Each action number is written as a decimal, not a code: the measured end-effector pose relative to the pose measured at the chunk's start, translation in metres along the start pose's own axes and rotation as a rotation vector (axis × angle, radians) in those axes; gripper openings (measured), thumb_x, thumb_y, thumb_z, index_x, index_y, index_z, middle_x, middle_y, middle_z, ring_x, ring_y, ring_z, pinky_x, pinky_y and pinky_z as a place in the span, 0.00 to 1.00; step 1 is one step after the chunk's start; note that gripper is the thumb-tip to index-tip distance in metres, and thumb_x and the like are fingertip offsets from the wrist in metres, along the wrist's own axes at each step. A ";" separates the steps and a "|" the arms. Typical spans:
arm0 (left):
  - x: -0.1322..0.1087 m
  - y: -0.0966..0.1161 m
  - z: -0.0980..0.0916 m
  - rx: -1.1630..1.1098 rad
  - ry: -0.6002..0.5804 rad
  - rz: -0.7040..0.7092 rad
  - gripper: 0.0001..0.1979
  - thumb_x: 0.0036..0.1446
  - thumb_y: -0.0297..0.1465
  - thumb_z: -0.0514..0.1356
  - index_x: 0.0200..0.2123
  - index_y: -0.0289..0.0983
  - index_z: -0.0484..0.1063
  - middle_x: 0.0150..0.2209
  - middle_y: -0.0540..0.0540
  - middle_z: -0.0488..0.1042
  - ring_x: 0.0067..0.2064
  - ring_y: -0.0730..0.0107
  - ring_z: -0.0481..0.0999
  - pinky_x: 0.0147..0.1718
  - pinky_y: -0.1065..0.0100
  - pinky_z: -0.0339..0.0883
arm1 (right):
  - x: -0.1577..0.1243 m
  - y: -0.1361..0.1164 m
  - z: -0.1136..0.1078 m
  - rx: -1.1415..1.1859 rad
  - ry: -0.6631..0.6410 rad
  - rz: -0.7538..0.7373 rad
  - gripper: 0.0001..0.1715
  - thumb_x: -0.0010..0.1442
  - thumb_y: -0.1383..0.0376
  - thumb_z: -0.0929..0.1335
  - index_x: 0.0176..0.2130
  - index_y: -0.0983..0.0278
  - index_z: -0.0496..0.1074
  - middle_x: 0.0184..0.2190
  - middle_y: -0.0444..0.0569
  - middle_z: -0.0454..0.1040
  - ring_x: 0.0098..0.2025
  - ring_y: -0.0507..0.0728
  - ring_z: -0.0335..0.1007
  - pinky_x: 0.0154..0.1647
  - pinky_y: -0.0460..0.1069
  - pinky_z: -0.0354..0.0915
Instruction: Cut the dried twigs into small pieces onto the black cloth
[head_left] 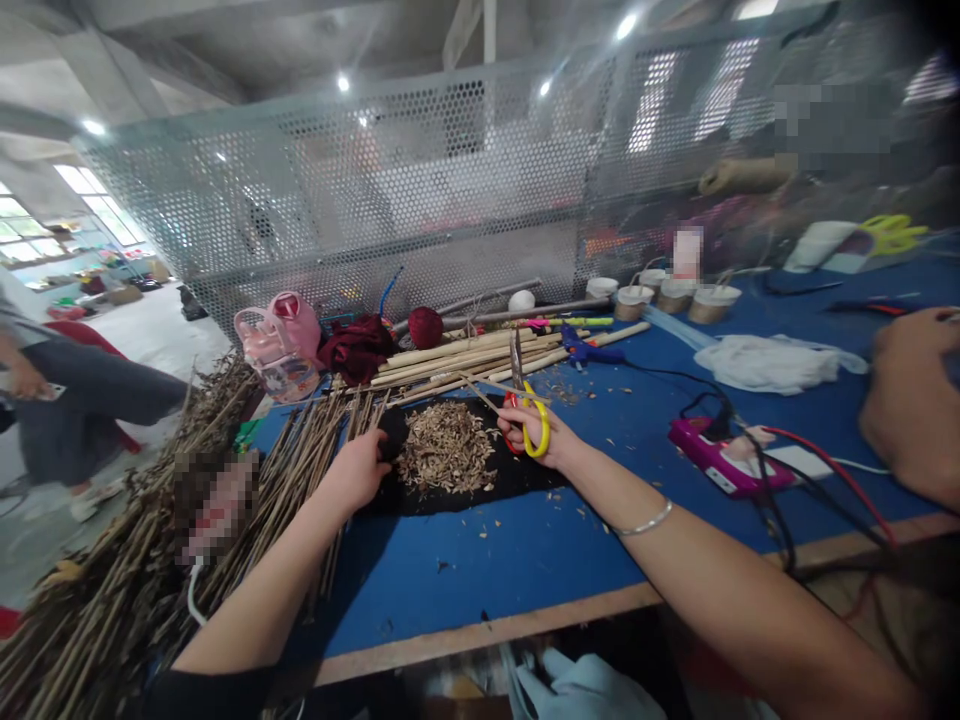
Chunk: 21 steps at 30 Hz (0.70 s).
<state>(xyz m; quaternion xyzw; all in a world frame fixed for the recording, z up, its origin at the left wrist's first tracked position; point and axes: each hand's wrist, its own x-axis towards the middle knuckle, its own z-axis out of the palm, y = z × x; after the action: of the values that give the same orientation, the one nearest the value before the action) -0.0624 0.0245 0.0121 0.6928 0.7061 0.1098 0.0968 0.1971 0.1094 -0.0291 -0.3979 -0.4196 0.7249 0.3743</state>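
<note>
A black cloth (442, 503) lies on the table with a heap of dry brown chips (448, 448) on it. At its left edge, my left hand (364, 467) is closed on the bunched cloth. My right hand (541, 432), beyond the cloth's right side, is closed around scissors (536, 420) with yellow and red handles, blades pointing up and away. Thin pale sticks (480, 393) also stick out of the right hand, toward the left. Behind the heap lie peeled pale sticks (457, 356), and a blue glue gun (589, 350) rests near their right end.
Bundled dry stems (277, 490) cover the table's left side. At the back stand a pink bottle (281, 365), a dark red yarn ball (425, 327) and several small pots (712, 303). A purple power strip (720, 458) with cables lies right. Another person's arm (911, 410) is at far right.
</note>
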 end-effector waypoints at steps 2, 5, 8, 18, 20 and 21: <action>-0.003 -0.010 0.004 0.091 -0.043 -0.038 0.16 0.48 0.27 0.57 0.42 0.32 0.69 0.33 0.41 0.75 0.37 0.61 0.73 0.36 0.67 0.63 | 0.000 0.000 0.001 0.016 0.024 -0.028 0.19 0.43 0.62 0.69 0.29 0.60 0.53 0.15 0.35 0.62 0.12 0.43 0.48 0.11 0.39 0.40; -0.006 -0.017 0.010 0.104 0.020 -0.038 0.17 0.50 0.25 0.52 0.45 0.32 0.67 0.36 0.40 0.75 0.38 0.64 0.74 0.37 0.68 0.63 | -0.001 0.001 0.002 0.031 0.042 -0.049 0.18 0.43 0.63 0.69 0.28 0.60 0.54 0.15 0.35 0.63 0.11 0.44 0.49 0.11 0.39 0.41; -0.005 -0.016 0.013 0.087 0.045 -0.058 0.18 0.51 0.26 0.52 0.47 0.32 0.65 0.36 0.41 0.75 0.39 0.64 0.74 0.37 0.69 0.63 | -0.003 0.000 0.003 0.036 0.045 -0.055 0.17 0.43 0.63 0.69 0.28 0.61 0.54 0.14 0.36 0.64 0.11 0.44 0.49 0.11 0.39 0.42; 0.002 -0.007 0.011 0.209 -0.027 -0.092 0.15 0.51 0.40 0.55 0.36 0.37 0.74 0.37 0.37 0.75 0.40 0.55 0.74 0.36 0.63 0.65 | -0.005 -0.001 0.008 0.039 0.067 -0.051 0.17 0.43 0.64 0.69 0.28 0.60 0.55 0.14 0.35 0.63 0.11 0.44 0.49 0.10 0.39 0.41; 0.003 -0.007 0.011 0.174 -0.016 -0.090 0.14 0.51 0.37 0.55 0.36 0.37 0.75 0.36 0.37 0.76 0.40 0.55 0.74 0.36 0.63 0.64 | -0.006 0.000 0.008 0.029 0.061 -0.052 0.18 0.42 0.63 0.69 0.28 0.61 0.55 0.14 0.35 0.63 0.11 0.44 0.49 0.10 0.39 0.41; 0.004 -0.007 0.011 0.156 -0.006 -0.088 0.13 0.51 0.35 0.55 0.36 0.36 0.75 0.36 0.37 0.76 0.41 0.55 0.74 0.37 0.64 0.64 | -0.006 0.000 0.009 0.024 0.057 -0.053 0.18 0.42 0.63 0.69 0.27 0.61 0.54 0.14 0.35 0.63 0.11 0.44 0.49 0.10 0.39 0.41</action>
<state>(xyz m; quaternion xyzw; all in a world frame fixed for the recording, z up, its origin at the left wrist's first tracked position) -0.0663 0.0284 -0.0003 0.6670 0.7419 0.0477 0.0493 0.1919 0.1016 -0.0246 -0.4025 -0.4105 0.7080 0.4101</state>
